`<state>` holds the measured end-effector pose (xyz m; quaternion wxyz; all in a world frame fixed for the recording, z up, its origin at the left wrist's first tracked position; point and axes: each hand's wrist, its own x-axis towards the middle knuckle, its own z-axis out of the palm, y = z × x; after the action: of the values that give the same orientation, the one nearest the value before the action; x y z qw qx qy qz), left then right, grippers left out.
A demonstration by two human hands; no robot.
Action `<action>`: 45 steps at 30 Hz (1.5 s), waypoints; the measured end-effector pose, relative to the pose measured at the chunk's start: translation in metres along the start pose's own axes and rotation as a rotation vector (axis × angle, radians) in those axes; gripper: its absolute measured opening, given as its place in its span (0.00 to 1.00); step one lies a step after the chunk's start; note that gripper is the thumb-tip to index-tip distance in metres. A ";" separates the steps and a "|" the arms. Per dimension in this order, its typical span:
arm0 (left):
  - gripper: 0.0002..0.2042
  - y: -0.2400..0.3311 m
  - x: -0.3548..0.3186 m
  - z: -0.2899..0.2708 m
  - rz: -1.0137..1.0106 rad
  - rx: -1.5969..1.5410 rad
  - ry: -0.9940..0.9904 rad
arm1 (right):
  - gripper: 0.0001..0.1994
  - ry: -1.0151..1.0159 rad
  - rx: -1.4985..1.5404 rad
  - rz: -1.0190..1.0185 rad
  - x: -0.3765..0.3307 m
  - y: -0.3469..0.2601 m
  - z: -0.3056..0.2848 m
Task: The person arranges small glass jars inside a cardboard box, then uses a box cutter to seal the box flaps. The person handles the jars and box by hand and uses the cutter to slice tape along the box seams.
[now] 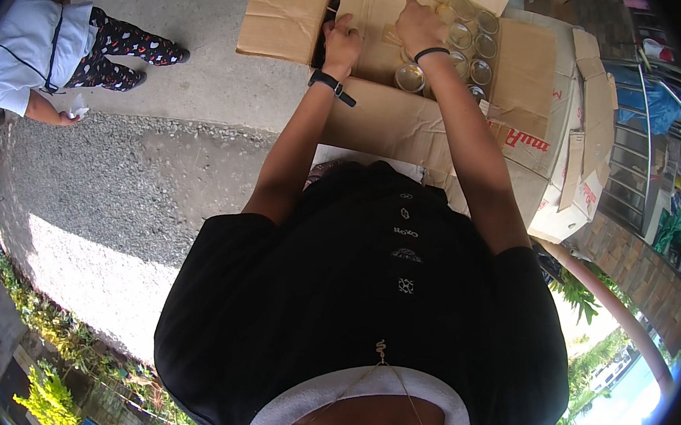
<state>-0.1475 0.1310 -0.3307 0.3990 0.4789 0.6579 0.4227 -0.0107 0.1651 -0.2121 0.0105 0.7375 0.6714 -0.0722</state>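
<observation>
An open cardboard box point(382, 121) in front of me holds several clear glass jars point(460, 35) on its right side. Over its left part lies a flat cardboard sheet point(376, 11). My left hand point(342, 47), with a black watch on the wrist, has its fingers bent round the sheet's left edge. My right hand point(420, 30), wearing a dark wristband, is closed at the sheet's right edge beside the jars. Its index finger reaches along the cardboard and the other fingers are curled. What lies under the sheet is mostly hidden.
The box flaps point(286, 11) are folded outward. Larger cardboard point(572, 153) stands to the right, beside a metal rack point(640, 118). At the far left a person point(45, 49) in a white shirt and patterned trousers stands on the concrete, holding something white.
</observation>
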 end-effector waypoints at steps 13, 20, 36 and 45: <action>0.23 0.005 -0.001 -0.001 -0.066 -0.063 -0.015 | 0.15 -0.047 0.031 -0.021 -0.001 0.000 0.003; 0.23 0.005 0.001 -0.001 -0.127 -0.131 -0.038 | 0.15 -0.027 0.021 -0.046 0.000 0.006 0.013; 0.24 0.006 0.002 0.000 -0.141 -0.217 -0.049 | 0.11 -0.033 0.005 -0.064 -0.034 -0.003 0.008; 0.22 0.010 0.000 -0.004 -0.198 -0.321 -0.101 | 0.12 0.003 0.043 -0.045 -0.059 -0.005 0.020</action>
<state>-0.1486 0.1323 -0.3201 0.5421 0.3626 0.6053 0.4563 -0.0231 0.1052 -0.2244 -0.0081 0.7224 0.6861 -0.0859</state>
